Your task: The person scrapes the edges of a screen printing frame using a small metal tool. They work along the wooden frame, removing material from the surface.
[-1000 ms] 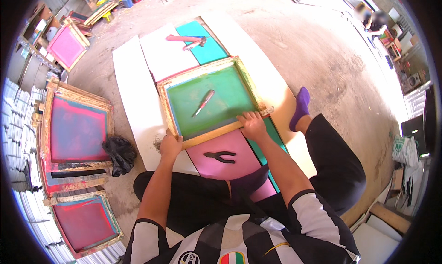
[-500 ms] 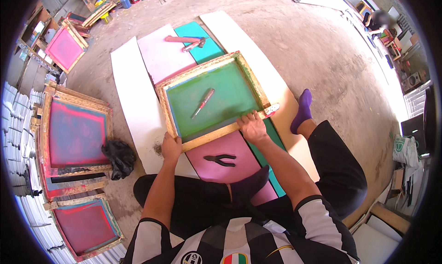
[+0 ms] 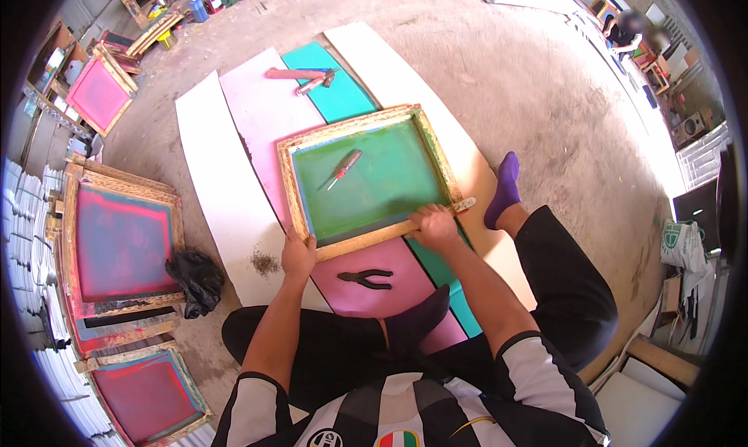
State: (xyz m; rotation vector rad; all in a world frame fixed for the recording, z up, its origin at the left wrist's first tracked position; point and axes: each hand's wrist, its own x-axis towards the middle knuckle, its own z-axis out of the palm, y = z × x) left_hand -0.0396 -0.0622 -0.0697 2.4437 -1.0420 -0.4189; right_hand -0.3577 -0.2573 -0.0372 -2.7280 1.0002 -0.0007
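A wooden screen-printing frame (image 3: 358,245) with green mesh lies across the coloured boards in front of me. My left hand (image 3: 298,254) grips its near left corner, thumb on top of the rail. My right hand (image 3: 435,227) is closed over the near rail toward its right end, some fingers curled over the inner edge. On the mesh rests a screwdriver (image 3: 345,169) with a red-and-clear handle, touched by neither hand. Black-handled pliers (image 3: 366,279) lie on the pink board, between the frame and my folded leg.
Beyond the frame, a hammer (image 3: 300,74) and a smaller tool (image 3: 309,86) lie on the boards. At left stand several other screen frames (image 3: 125,244), with a black plastic bag (image 3: 196,282) beside them. My purple-socked foot (image 3: 503,190) is at right. Another person (image 3: 623,35) works far right.
Between my hands the frame has turned slightly clockwise, its far right corner shifting right and toward me. Both hands keep their hold. The screwdriver still lies on the mesh.
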